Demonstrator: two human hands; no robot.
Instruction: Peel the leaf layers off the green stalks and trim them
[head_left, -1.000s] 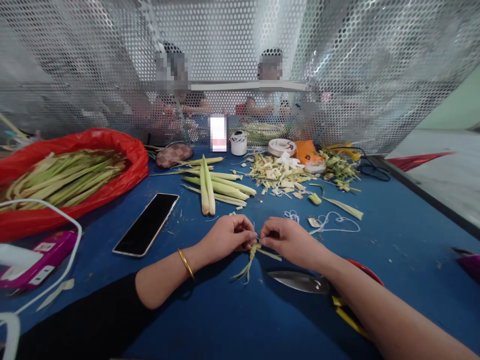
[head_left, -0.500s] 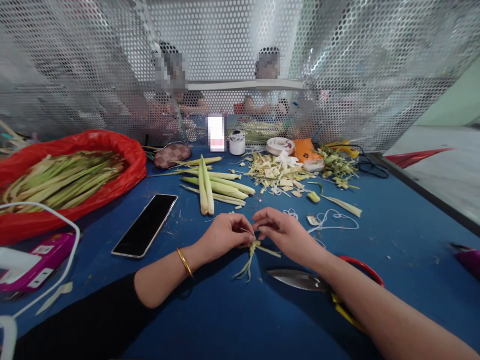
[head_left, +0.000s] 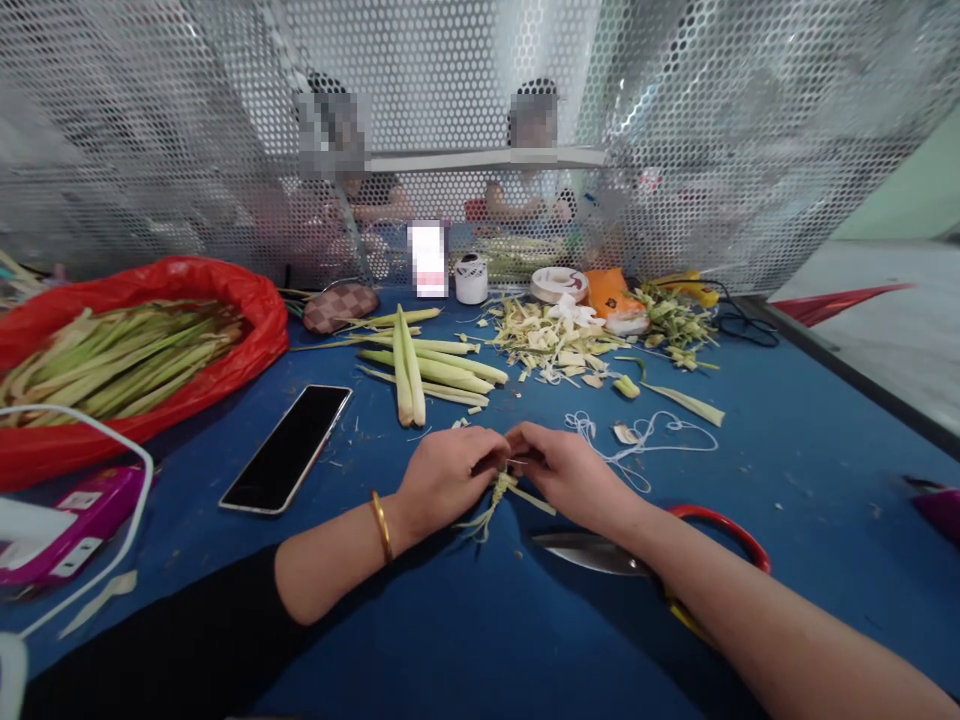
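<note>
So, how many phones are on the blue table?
2: a dark phone lying flat, to the left of the left hand, and a lit phone upright at the back, beside the white jar. Any inside the red bag would be hidden.

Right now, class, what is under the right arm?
Scissors: the blade and part of the yellow handle show on one side of the arm, part of the red handle on the other. The arm covers what lies between, which cannot be seen.
</note>
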